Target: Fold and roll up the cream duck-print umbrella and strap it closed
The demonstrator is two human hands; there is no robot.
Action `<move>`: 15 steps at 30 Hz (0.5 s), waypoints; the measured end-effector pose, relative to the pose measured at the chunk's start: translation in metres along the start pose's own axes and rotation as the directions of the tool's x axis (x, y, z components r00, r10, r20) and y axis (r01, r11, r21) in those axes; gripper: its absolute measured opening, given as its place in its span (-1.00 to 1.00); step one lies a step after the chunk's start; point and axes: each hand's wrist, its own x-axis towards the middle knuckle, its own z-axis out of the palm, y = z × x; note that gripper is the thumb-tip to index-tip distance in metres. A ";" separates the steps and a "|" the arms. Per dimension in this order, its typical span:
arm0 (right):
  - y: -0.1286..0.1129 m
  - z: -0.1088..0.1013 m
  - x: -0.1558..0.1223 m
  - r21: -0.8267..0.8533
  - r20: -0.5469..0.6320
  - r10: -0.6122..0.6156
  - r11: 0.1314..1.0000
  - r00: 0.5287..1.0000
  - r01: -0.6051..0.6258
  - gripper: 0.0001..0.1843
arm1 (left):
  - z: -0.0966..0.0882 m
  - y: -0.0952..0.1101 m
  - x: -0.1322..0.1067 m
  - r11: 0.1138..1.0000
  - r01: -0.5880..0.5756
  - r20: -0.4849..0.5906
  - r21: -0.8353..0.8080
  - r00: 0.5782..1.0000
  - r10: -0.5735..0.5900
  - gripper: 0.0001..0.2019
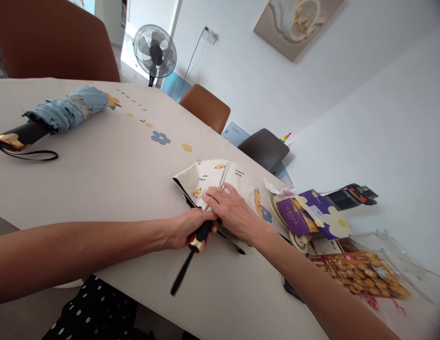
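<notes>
A white umbrella (214,175) with small yellow cartoon prints lies on the table, its canopy loosely folded. My left hand (192,227) is closed round its black handle, close to the canopy. The gold-ringed end of the handle and a black strap (182,271) stick out toward me. Bent over the folded fabric, the fingers of my right hand (234,210) hold the canopy just above the left hand. Part of the canopy is hidden beneath the right hand and wrist. Farther left rests a rolled blue umbrella (73,109) with a black and gold handle, touched by neither hand.
The table (109,184) has a pale flowered cover. At its right side are a purple box (294,217), a pack of cookies (365,274) and a dark object partly under my right forearm. Brown chairs (205,106) and a standing fan (155,52) are beyond the far edge.
</notes>
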 end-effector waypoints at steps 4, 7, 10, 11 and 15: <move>0.014 -0.019 -0.020 0.213 -0.022 0.283 0.938 0.959 -0.272 -0.37 | -0.004 0.008 0.001 0.986 0.040 -0.064 0.160 0.997 -0.030 -0.86; 0.026 -0.027 -0.050 0.350 -0.082 0.650 0.729 0.756 -0.588 -0.46 | -0.006 0.011 0.000 0.973 0.039 -0.057 0.226 0.998 -0.026 -0.85; 0.026 -0.018 -0.081 0.467 0.030 0.800 0.518 0.599 -0.717 -0.54 | -0.007 0.010 0.000 0.974 0.037 -0.056 0.223 0.998 -0.025 -0.84; 0.023 -0.014 -0.089 0.504 0.064 0.813 0.474 0.579 -0.722 -0.57 | -0.007 0.010 0.000 0.973 0.045 -0.061 0.228 0.998 -0.032 -0.83; -0.002 -0.001 -0.111 0.589 0.006 0.866 0.401 0.499 -0.702 -0.67 | -0.010 0.007 0.003 0.962 0.080 -0.068 0.260 0.996 -0.064 -0.79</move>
